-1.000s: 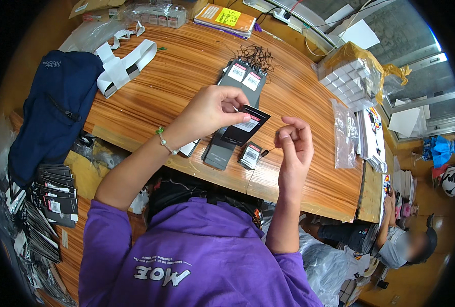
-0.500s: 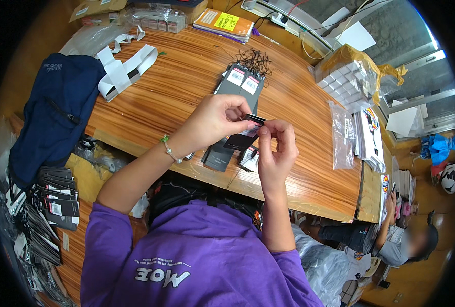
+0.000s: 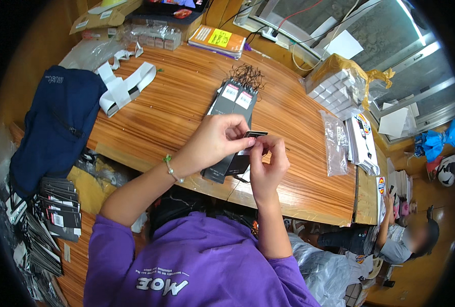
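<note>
Between both hands, above table edge: small black card [image 3: 254, 134] pinched flat, long axis running left-right. Left hand [image 3: 218, 139] clamps near end from left, fingers closed on it; right hand [image 3: 266, 162] pinches from below-right, fingertips touching. Stack of dark tags [image 3: 231, 128] just beyond on wooden table [image 3: 176, 110].

light: bright daylight, windows [image 3: 391, 61] upper right | shadows: soft | edges: fisheye-bent, dark vignette

Small black tag [image 3: 254, 134] — seemingly edge-on, above table
</note>
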`<state>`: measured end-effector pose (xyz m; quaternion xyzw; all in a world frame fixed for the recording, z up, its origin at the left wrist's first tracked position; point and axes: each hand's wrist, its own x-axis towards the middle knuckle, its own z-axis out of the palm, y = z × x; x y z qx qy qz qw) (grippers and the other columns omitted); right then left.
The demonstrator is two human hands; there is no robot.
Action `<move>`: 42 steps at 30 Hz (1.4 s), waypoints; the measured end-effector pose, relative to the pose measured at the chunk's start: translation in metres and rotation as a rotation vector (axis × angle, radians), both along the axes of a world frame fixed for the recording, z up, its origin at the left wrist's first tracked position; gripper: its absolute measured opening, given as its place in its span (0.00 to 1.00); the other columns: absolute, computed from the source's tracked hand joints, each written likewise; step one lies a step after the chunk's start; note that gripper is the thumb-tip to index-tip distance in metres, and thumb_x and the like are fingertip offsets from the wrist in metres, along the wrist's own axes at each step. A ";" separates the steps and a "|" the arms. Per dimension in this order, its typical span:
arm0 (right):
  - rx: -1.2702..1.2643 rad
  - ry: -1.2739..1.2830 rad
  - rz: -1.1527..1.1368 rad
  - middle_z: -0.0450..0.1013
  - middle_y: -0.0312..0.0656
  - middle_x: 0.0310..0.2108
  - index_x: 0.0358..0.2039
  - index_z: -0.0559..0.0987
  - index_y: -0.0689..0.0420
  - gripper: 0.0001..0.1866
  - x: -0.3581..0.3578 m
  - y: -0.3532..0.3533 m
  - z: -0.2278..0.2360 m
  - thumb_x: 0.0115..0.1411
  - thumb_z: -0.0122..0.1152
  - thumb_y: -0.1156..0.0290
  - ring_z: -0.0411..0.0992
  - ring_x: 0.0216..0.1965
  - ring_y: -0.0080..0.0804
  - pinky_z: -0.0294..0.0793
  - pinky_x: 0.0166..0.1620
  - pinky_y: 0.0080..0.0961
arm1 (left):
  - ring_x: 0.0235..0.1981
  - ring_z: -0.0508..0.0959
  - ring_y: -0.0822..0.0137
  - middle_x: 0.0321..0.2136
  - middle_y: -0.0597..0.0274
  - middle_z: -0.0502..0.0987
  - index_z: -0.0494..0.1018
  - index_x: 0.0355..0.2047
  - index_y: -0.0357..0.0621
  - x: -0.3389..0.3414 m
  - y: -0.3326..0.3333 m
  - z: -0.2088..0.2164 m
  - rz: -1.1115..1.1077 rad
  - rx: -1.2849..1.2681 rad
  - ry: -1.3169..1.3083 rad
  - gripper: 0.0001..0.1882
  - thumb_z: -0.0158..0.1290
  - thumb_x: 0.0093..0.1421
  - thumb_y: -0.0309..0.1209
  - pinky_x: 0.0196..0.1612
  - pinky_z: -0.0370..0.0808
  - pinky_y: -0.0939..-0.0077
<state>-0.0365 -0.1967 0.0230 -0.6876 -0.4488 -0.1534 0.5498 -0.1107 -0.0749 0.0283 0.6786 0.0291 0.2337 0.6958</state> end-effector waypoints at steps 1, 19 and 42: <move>0.016 0.036 0.018 0.67 0.41 0.19 0.25 0.70 0.62 0.04 0.002 0.001 0.004 0.49 0.53 0.84 0.66 0.19 0.25 0.65 0.23 0.19 | 0.22 0.73 0.80 0.19 0.65 0.73 0.68 0.22 0.34 0.000 0.000 0.004 0.017 0.034 -0.005 0.08 0.55 0.51 0.24 0.26 0.70 0.85; 0.030 0.717 0.431 0.73 0.38 0.26 0.36 0.71 0.65 0.09 -0.009 -0.026 0.037 0.54 0.55 0.79 0.71 0.29 0.19 0.71 0.31 0.15 | 0.27 0.75 0.57 0.25 0.56 0.75 0.74 0.28 0.40 -0.044 -0.015 0.061 0.135 0.699 0.007 0.07 0.54 0.51 0.31 0.30 0.71 0.71; 0.065 0.777 0.534 0.72 0.41 0.34 0.36 0.72 0.63 0.07 -0.025 -0.028 0.061 0.58 0.50 0.76 0.72 0.36 0.25 0.73 0.41 0.23 | 0.29 0.75 0.68 0.27 0.69 0.75 0.75 0.27 0.46 -0.052 -0.017 0.070 0.444 1.189 -0.336 0.05 0.55 0.46 0.27 0.28 0.72 0.75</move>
